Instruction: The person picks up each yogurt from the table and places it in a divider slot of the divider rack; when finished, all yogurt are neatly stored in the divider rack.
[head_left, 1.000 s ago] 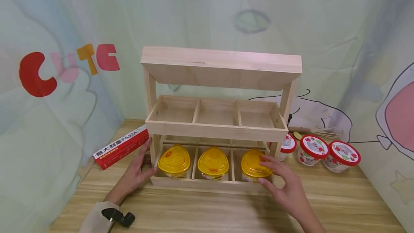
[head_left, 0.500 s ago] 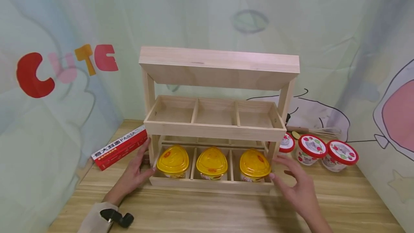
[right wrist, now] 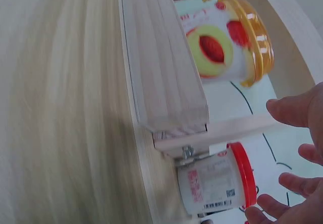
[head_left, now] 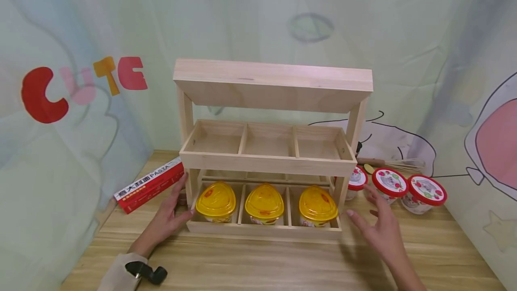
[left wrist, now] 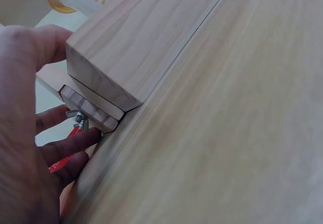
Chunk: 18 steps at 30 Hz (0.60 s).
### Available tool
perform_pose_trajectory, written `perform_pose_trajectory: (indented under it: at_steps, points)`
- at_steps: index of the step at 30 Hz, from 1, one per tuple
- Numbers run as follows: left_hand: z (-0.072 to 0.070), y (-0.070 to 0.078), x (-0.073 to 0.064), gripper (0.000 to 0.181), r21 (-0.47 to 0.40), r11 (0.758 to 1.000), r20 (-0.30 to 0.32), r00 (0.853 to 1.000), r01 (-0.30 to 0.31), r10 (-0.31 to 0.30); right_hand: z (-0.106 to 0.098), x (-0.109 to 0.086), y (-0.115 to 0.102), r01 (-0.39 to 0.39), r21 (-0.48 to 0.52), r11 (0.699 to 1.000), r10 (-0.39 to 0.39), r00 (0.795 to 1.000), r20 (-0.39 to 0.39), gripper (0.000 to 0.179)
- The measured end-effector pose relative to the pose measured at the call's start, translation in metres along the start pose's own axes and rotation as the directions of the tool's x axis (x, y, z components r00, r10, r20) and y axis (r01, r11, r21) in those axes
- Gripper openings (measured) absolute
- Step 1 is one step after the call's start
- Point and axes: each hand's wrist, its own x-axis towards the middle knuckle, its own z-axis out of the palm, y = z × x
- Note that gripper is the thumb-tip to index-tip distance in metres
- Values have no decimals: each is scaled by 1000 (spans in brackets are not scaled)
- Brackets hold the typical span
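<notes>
Left hand (head_left: 165,217), fingers apart, touches left end of wooden rack (head_left: 268,161); right hand (head_left: 381,228), spread, near red-lidded tubs (head_left: 389,181). Yellow-lidded tubs (head_left: 264,202) sit in lower tray (head_left: 264,231). Likely best: left steadies rack, right clears post (head_left: 355,118).

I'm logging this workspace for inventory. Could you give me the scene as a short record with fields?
Rack: wooden, two divided levels, on the table
Cups: three, yellow lids, one per lower front compartment
Left hand: touches the rack's lower left corner
Right hand: holds nothing, just off the rack's right end
Tubs: three, red lids, right of the rack
Pasta box: left of the rack
Whisk: behind the tubs
</notes>
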Motion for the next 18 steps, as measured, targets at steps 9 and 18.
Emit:
perform_pose_trajectory:
  at_steps: [9,18]
  points:
    - [0,0,0,109,8,1000,2,1000,9,-9,0,19,22,68,-31,997,-68,998,19,76]
    - [-1,0,0,108,0,1000,-1,1000,-2,2,4,35,32,60,-37,998,-58,997,42,75]
